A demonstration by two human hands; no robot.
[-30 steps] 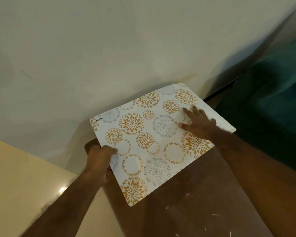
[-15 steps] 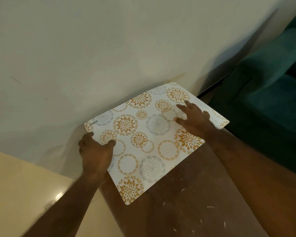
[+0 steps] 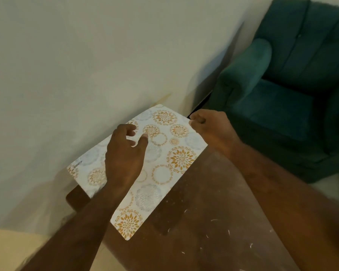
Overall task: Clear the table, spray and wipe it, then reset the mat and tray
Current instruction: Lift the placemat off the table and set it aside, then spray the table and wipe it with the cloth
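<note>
A white mat (image 3: 181,157) printed with orange and grey flower circles lies flat on the dark brown wooden table (image 3: 204,222), its long far edge against the wall. My left hand (image 3: 123,157) is over the mat's middle, palm down, fingers loosely spread, holding nothing. My right hand (image 3: 211,127) is at the mat's far right edge with its fingers curled in; the fingertips meet that edge and seem to pinch it. No tray, spray bottle or cloth is in view.
A cream wall (image 3: 86,55) rises directly behind the table. A dark green armchair (image 3: 282,98) stands close to the right of the table. Beige floor (image 3: 6,249) shows at the lower left. White flecks mark the tabletop near me.
My left hand left the mat's left edge and is now over its middle. My right hand slid off the mat's surface to its far right edge and curled. The view swung right.
</note>
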